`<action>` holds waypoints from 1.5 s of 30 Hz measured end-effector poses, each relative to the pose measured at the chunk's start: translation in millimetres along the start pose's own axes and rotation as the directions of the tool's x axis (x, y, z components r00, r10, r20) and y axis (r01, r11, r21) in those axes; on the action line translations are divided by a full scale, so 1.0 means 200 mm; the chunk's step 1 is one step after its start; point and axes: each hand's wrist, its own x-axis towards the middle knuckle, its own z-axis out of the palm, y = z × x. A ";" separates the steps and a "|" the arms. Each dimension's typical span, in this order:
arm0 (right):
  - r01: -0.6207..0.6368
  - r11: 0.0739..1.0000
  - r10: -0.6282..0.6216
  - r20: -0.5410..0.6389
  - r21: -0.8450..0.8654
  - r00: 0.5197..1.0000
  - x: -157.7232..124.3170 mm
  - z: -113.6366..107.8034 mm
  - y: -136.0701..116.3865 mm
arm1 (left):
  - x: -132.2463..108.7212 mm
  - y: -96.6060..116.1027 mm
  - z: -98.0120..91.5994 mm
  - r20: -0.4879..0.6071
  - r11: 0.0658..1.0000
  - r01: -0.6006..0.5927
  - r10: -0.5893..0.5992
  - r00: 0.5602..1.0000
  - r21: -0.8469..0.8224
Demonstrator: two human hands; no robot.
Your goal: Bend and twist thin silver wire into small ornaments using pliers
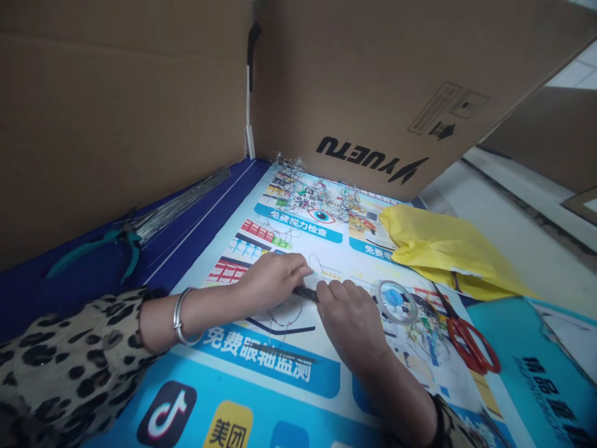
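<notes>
My left hand (273, 277) and my right hand (352, 320) meet over the printed sheet, both with fingers closed. Between them runs a short dark strip (306, 294), gripped at each end; its exact kind is unclear. Thin wire (313, 258) loops up beside my left fingertips, and another fine wire loop (285, 323) hangs below the strip. Just under the hands a thin dark stick-like piece (284, 354) lies on the sheet. A clear tape roll (415, 314) lies right of my right hand.
Teal-handled pliers (135, 255) and a bundle of straight wires (184, 202) lie at left. Tangled wire scraps (326, 196) line the back. Red-handled scissors (473, 345), a yellow bag (443, 246) and a teal packet (508, 342) are at right. Cardboard walls (354, 87) stand behind.
</notes>
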 end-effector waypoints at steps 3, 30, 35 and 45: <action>-0.050 0.997 0.041 0.130 0.066 0.991 0.00 -0.02 -0.01 | -0.01 0.00 0.01 0.006 0.992 -0.062 0.062 0.998 0.109; -0.315 0.838 0.157 0.355 0.446 0.921 -0.02 -0.02 0.08 | 0.04 -0.04 -0.06 0.145 0.964 0.078 -0.042 0.989 -0.253; -0.399 0.780 0.236 0.364 0.482 0.901 0.00 0.00 0.12 | 0.03 -0.04 -0.06 0.149 0.975 0.070 -0.038 0.988 -0.212; -0.396 0.773 0.201 0.400 0.496 0.894 -0.01 0.01 0.10 | 0.03 -0.03 -0.03 0.192 0.976 0.070 -0.030 0.981 -0.206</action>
